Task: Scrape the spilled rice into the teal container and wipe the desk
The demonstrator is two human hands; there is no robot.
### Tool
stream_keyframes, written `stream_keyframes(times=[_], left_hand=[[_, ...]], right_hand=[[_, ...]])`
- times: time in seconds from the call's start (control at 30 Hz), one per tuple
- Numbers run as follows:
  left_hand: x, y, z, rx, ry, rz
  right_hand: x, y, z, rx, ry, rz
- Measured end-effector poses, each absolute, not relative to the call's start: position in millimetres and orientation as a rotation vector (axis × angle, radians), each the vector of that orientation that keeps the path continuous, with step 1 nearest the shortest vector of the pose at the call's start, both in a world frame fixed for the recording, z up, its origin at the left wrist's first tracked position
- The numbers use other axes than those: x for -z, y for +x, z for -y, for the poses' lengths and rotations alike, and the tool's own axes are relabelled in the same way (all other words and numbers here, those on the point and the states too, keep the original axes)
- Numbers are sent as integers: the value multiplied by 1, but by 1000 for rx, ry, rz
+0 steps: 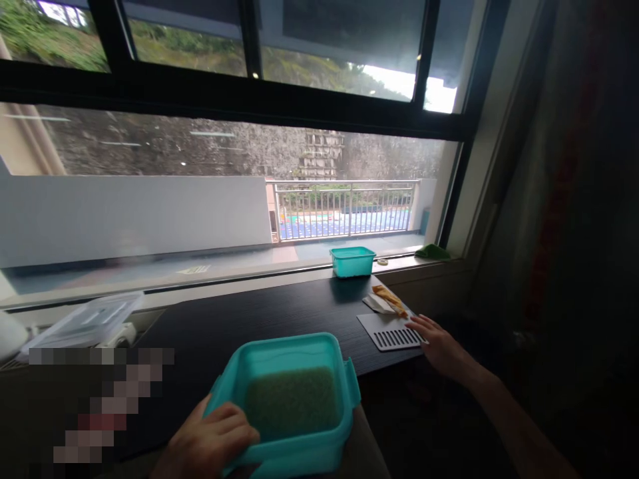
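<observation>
My left hand (212,436) is closed around the near-left rim of a teal plastic container (352,386). The container sits close to me at the table's front edge, tilted slightly towards me. A layer of greenish-brown, fine-grained material (294,402) covers its bottom. Off to the right, my right hand (439,342) reaches over the table's right edge with fingers stretched out. Its fingertips touch the right side of a flat white slotted plate (394,332). Just behind that plate lie a white paper-like piece (378,304) and a crumpled orange-brown wrapper (390,299).
A smaller teal container (352,261) stands at the dark table's (279,299) far edge by the window. On the sill are a green cloth (432,252) and a small pale ring (382,262). A clear plastic lid (90,322) lies at left. A dark curtain hangs on the right.
</observation>
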State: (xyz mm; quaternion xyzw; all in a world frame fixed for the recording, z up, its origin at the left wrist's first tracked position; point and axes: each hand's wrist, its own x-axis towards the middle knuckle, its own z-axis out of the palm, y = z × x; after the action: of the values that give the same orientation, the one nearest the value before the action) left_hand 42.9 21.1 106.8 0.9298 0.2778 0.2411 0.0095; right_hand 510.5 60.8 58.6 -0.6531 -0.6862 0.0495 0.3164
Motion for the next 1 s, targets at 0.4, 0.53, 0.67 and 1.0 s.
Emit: stream_keyframes(times=[0.4,0.53,0.67,1.0], left_hand=[[-142,95,-53,-479,2775,-1148],[-158,118,-80,-496,2798,-1137],[-174,148,-114,-559,2801,-1087],[-151,174,-180,-1274,2668,-1196]], right_hand=[[-139,375,-9,-274,-1355,2201],[-142,379,-31,-58,-1545,2234],[-144,391,-58,104,-1690,2126],[-192,488,-191,54,-1466,1890]])
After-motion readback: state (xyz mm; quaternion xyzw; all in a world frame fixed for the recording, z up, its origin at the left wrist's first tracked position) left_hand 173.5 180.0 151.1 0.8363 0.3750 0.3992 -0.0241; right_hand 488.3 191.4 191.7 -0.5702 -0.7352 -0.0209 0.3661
